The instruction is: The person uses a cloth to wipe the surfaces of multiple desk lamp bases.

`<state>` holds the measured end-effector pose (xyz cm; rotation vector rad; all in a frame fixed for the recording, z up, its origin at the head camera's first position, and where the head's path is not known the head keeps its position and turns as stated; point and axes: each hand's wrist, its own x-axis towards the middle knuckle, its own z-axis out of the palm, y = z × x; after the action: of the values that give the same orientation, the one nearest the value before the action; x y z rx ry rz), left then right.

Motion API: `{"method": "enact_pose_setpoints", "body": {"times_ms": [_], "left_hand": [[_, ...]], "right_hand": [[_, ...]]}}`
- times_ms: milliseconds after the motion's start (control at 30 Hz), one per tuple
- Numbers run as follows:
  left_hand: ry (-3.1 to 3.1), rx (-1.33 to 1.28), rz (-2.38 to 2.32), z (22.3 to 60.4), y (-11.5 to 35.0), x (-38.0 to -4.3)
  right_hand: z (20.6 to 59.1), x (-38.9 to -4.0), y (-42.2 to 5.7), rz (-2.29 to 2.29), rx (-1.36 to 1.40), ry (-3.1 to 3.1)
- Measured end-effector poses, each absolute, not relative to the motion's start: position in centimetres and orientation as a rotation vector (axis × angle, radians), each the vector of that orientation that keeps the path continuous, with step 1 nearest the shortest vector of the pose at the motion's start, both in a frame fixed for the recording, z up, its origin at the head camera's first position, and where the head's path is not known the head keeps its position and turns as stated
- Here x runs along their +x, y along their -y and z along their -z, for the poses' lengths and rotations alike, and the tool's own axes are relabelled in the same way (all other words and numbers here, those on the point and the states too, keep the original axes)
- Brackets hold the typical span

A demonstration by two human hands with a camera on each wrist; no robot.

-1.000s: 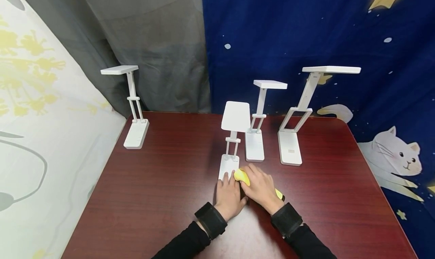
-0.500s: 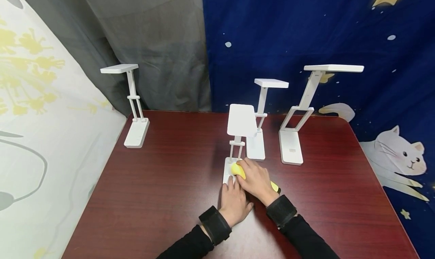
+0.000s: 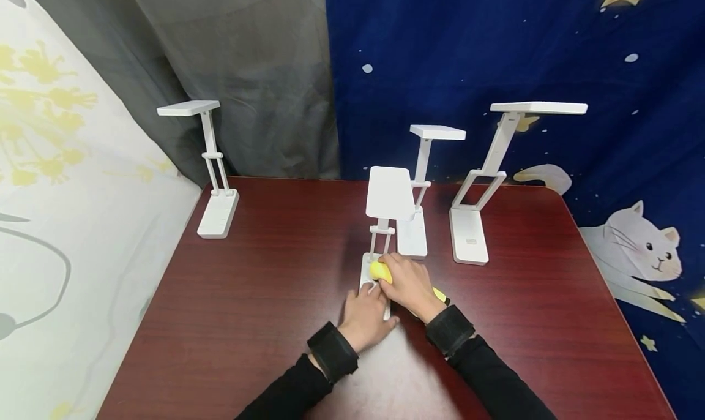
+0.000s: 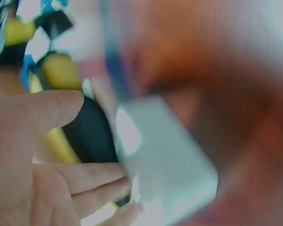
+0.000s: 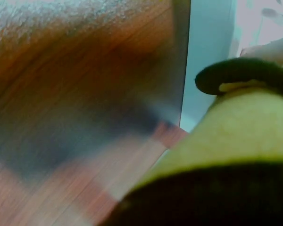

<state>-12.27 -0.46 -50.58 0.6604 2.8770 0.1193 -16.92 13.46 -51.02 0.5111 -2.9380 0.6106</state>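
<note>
A white folding desk lamp (image 3: 390, 193) stands near the middle of the table, its flat head tilted toward me. My left hand (image 3: 365, 319) rests on the front part of its base, fingers touching it; in the left wrist view the fingers (image 4: 92, 176) look straight, against a white block-shaped base (image 4: 174, 165). My right hand (image 3: 410, 285) grips a yellow-and-black tool (image 3: 381, 272) whose rounded yellow end lies over the lamp's base. Its dark-tipped other end sticks out by the wrist. Blur hides the tool's exact kind; the right wrist view shows a yellow-green curved surface (image 5: 236, 122).
Two more white lamps, a smaller one (image 3: 412, 233) and a larger one (image 3: 469, 236), stand close behind and right. Another lamp (image 3: 218, 215) is at the far left. The reddish-brown table (image 3: 275, 273) meets grey (image 3: 248, 59) and blue (image 3: 429, 52) curtains.
The middle lamp has shifted slightly right. My right hand has moved the yellow tool left and farther up the base. My left hand stays at the base's front end, its fingers rearranged.
</note>
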Motion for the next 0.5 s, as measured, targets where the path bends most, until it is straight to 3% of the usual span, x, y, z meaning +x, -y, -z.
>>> {"method": "enact_pose_setpoints", "body": {"times_ms": [300,500], "left_hand": [[-2.682,0.617,-0.529,49.8,6.0,-18.0],[-2.503,0.708,-0.553,51.2,6.8,-19.7]], "right_hand": [[51.0,-16.9,-13.4,-0.562,0.569,2.908],[51.1,-16.8,-13.4,-0.568,0.577,2.899]]}}
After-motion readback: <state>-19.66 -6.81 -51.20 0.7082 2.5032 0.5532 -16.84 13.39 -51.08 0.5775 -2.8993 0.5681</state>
